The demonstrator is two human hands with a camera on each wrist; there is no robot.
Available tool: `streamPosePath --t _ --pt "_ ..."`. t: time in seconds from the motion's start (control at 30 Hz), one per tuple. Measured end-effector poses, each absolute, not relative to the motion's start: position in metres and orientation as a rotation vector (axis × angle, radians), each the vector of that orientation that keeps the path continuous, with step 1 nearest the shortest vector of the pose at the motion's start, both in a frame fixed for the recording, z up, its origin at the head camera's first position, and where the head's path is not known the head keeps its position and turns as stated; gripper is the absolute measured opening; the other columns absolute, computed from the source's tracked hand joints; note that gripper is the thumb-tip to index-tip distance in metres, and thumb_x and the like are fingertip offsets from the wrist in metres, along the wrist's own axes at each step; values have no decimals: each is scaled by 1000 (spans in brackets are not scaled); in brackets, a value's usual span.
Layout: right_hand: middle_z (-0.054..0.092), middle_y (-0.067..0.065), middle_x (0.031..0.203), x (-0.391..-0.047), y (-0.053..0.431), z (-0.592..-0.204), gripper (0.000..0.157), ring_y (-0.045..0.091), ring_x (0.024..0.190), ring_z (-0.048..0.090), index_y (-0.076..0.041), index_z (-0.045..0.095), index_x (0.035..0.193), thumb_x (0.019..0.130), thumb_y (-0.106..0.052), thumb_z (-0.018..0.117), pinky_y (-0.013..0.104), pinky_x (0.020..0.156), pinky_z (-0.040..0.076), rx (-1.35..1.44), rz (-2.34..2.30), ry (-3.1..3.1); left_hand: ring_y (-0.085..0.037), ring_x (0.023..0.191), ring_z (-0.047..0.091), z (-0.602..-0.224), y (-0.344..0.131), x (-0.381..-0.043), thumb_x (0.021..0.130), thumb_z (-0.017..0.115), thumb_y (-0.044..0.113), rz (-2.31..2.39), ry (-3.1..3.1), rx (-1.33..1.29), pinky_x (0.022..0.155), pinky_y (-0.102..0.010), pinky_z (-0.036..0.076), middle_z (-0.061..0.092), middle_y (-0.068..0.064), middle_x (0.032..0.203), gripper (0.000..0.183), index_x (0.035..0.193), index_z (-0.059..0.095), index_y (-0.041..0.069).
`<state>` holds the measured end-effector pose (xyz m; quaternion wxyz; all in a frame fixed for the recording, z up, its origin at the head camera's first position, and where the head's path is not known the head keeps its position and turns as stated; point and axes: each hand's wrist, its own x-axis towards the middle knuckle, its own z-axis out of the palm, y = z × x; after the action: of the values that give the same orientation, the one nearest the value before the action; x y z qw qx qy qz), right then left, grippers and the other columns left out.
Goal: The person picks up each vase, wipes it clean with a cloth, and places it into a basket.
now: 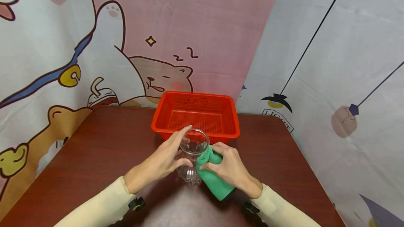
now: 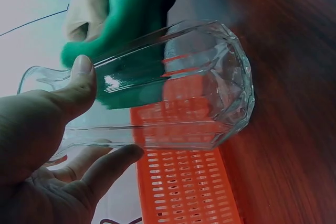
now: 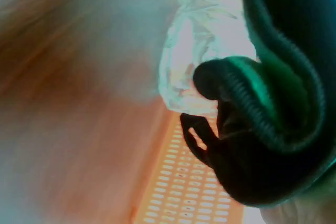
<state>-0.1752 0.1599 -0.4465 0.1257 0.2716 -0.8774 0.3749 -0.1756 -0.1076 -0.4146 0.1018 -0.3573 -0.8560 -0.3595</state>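
A clear glass vase point(image 1: 189, 175) with a round rim and a faceted base is in front of me in the head view. My left hand point(image 1: 159, 160) holds it from the left; in the left wrist view the thumb lies on one side of the vase point(image 2: 210, 85) and the fingers on the other. My right hand point(image 1: 233, 167) grips a folded green cloth point(image 1: 218, 184) against the right side of the vase, just below the rim. In the right wrist view the cloth point(image 3: 310, 82), with a dark loop, hides most of the right hand and part of the glass.
Right behind the vase stands a red plastic basket point(image 1: 234, 115) with slotted walls. All this is on a dark reddish-brown table point(image 1: 104, 150). A cartoon-printed curtain point(image 1: 214, 38) hangs behind the table and along its sides.
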Motion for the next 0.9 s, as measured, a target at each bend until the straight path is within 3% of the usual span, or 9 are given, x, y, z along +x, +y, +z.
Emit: streamPosePath --t 0.23,0.53,0.73,0.9 --pt "68 -16 112 -178 155 -435 54 5 97 66 -27 76 122 77 -55 88 27 76 57 802 1169 -2438 -21 112 65 -414 -109 -176 76 90 33 -1031 -2551 -1029 91 -35 57 56 -8 133 119 167 13 25" --pt "70 -9 117 -179 160 -427 55 11 104 68 -22 74 128 78 -39 92 25 85 57 809 1324 -2300 -18 127 58 -416 -109 -179 75 91 38 -985 -2549 -1019 106 -43 49 50 -4 149 119 166 15 27" --pt "71 4 118 -171 157 -410 53 16 103 69 -9 73 127 78 -17 93 24 88 56 856 1382 -2250 -19 143 45 -420 -110 -182 79 89 41 -979 -2534 -1046 112 -44 42 35 2 163 114 166 18 21" --pt "71 10 116 -168 155 -399 51 17 102 69 -2 73 126 79 -7 91 23 88 55 915 1406 -2247 -20 131 54 -423 -112 -185 82 87 41 -1031 -2512 -1110 109 -44 46 44 -5 154 112 165 15 20"
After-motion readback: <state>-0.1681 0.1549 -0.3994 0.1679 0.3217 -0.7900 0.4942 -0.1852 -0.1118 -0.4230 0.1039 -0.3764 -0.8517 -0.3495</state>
